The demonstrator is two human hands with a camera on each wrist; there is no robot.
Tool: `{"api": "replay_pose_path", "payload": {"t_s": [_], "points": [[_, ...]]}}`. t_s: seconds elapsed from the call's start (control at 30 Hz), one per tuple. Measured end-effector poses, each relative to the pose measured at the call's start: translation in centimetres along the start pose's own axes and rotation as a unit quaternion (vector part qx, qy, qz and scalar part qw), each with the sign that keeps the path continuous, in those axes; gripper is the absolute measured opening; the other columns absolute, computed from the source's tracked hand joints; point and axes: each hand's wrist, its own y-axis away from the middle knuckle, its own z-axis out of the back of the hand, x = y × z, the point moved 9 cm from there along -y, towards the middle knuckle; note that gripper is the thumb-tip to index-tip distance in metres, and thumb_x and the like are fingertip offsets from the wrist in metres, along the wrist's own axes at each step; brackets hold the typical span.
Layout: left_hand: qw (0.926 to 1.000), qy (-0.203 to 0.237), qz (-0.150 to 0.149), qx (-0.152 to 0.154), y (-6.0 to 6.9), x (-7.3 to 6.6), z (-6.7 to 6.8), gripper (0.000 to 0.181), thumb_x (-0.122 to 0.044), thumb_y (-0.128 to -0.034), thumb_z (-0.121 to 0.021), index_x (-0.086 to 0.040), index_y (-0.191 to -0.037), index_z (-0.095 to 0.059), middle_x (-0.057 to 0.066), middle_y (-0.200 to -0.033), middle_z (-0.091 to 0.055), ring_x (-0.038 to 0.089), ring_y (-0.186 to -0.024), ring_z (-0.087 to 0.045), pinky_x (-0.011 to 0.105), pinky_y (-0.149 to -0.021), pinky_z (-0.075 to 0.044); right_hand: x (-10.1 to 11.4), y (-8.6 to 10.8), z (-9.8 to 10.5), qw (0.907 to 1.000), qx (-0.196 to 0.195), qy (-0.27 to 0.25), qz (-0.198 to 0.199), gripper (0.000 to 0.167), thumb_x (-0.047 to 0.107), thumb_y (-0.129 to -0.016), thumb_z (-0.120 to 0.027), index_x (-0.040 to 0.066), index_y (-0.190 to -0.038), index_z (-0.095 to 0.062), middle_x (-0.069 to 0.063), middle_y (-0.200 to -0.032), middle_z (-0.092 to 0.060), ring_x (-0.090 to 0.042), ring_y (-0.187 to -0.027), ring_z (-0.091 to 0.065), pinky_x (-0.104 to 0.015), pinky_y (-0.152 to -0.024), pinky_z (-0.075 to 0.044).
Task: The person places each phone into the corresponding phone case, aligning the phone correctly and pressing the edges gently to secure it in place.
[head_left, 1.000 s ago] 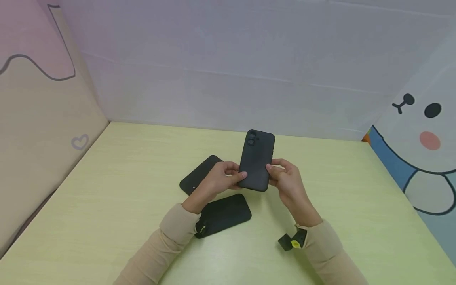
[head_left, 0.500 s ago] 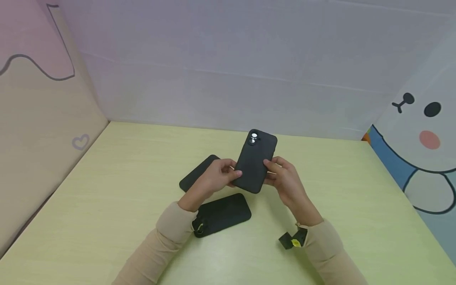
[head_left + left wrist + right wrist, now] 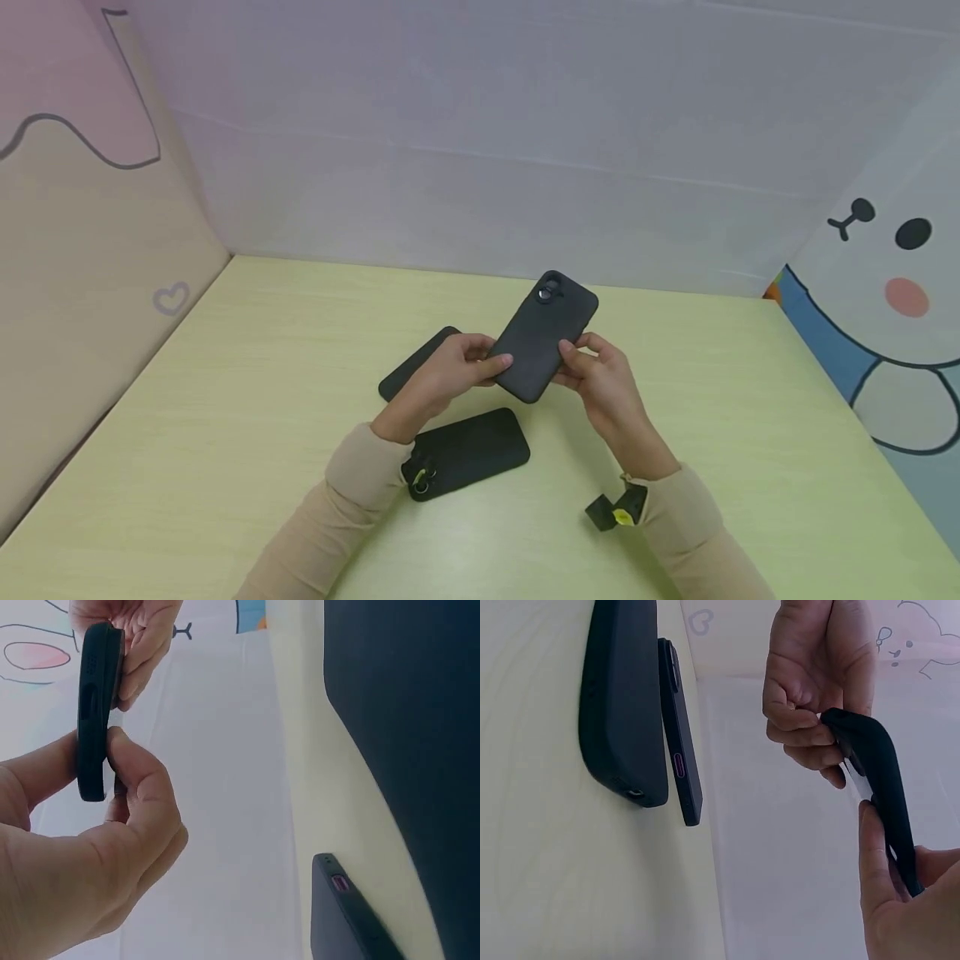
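Note:
A black phone case [image 3: 543,337] with round camera openings is held tilted above the table, its back turned up. Whether a phone sits inside I cannot tell. My left hand [image 3: 450,371] pinches its lower left corner, thumb on the back and fingers underneath. On its right edge, my right hand [image 3: 603,379] grips likewise, thumb on top. In the right wrist view the case [image 3: 891,791] appears edge-on and slightly bowed. A slot shows in the end of the case [image 3: 91,742] in the left wrist view.
Under my left forearm lies a black phone-shaped slab [image 3: 476,450], probably cased. Behind my left hand lies a thinner dark phone [image 3: 408,371]; its end with a pinkish port [image 3: 340,883] shows in the left wrist view. A pale wall [image 3: 480,183] stands behind the table [image 3: 750,433].
The phone case has turned clockwise, its camera end swinging to the right. My left hand has shifted slightly left; my right hand stays nearly in place.

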Motion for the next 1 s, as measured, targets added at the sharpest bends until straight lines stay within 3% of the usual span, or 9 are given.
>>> {"api": "replay_pose_path", "payload": {"t_s": [0.17,0.3,0.5,0.67,0.8,1.0], "points": [[0.9961,0.072,0.026,0.043,0.1,0.5,-1.4,0.036,-0.009,-0.0859,-0.062,0.004,-0.117,-0.05,0.016,-0.095,-0.066,0.015,-0.077,-0.067,0.034,-0.081,-0.053,0.0,0.1,0.2,0.9996,-0.017,-0.024,0.003,0.011,0.006,-0.092,-0.053,0.005,-0.082,-0.046,0.001,-0.083,-0.065,-0.01,-0.073,-0.066,-0.026,-0.074,-0.054],[0.9929,0.102,0.031,0.052,0.1,0.6,-2.1,0.042,-0.003,-0.084,-0.063,0.004,-0.121,-0.044,0.017,-0.093,-0.064,0.016,-0.07,-0.067,0.034,-0.077,-0.054,0.0,0.0,0.2,0.9991,-0.009,-0.039,0.012,0.013,0.009,-0.091,-0.055,0.007,-0.081,-0.046,0.0,-0.082,-0.065,-0.011,-0.071,-0.066,-0.026,-0.073,-0.054],[0.9951,0.093,0.015,0.03,0.2,0.2,-1.7,0.043,0.0,-0.0833,-0.063,0.003,-0.122,-0.043,0.016,-0.098,-0.059,0.017,-0.073,-0.066,0.034,-0.075,-0.054,-0.1,-0.2,-0.2,0.9967,0.032,-0.059,0.046,0.015,0.015,-0.087,-0.062,0.01,-0.08,-0.05,-0.001,-0.08,-0.067,-0.014,-0.071,-0.066,-0.028,-0.071,-0.054],[0.9973,0.069,0.007,0.024,0.3,-0.2,-0.8,0.043,0.0,-0.0832,-0.063,-0.001,-0.122,-0.045,0.017,-0.1,-0.06,0.017,-0.075,-0.065,0.033,-0.075,-0.054,0.2,0.0,-0.7,0.9985,0.03,-0.021,0.04,0.014,0.019,-0.09,-0.058,0.008,-0.083,-0.052,0.001,-0.078,-0.067,-0.011,-0.072,-0.067,-0.028,-0.074,-0.054],[0.9975,0.057,-0.004,0.042,0.4,-0.5,-0.3,0.04,0.001,-0.0839,-0.061,0.0,-0.12,-0.045,0.018,-0.099,-0.06,0.017,-0.077,-0.065,0.034,-0.074,-0.054,0.3,-0.1,-0.6,0.9987,0.025,0.01,0.043,0.017,0.018,-0.094,-0.052,0.001,-0.093,-0.055,0.001,-0.079,-0.067,-0.011,-0.074,-0.068,-0.028,-0.075,-0.054],[0.9969,0.028,-0.017,0.071,0.6,-0.9,0.3,0.036,0.003,-0.0847,-0.06,0.003,-0.118,-0.044,0.021,-0.102,-0.06,0.017,-0.078,-0.064,0.036,-0.075,-0.054,0.6,-0.2,0.1,0.9991,-0.001,0.004,0.043,0.028,0.019,-0.093,-0.053,-0.006,-0.106,-0.053,0.001,-0.08,-0.067,-0.011,-0.073,-0.067,-0.027,-0.074,-0.054]]}}
